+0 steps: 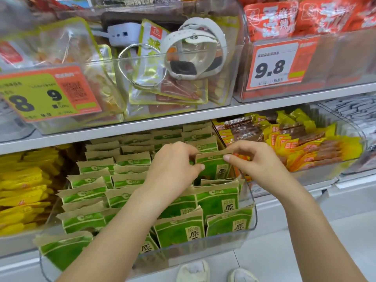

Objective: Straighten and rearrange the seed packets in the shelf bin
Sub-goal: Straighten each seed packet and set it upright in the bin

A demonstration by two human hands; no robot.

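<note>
A clear plastic shelf bin on the lower shelf holds several rows of green and tan seed packets standing upright. Both hands hold one green packet raised above the right-hand row near the bin's back. My left hand pinches its left top corner with thumb and fingers. My right hand pinches its right top edge. A few packets at the front left lean forward against the bin wall.
A bin of yellow packets stands to the left, and a bin of yellow and red snack sticks to the right. The upper shelf overhangs with clear bins, price tags, a white strap device. Shoes show below.
</note>
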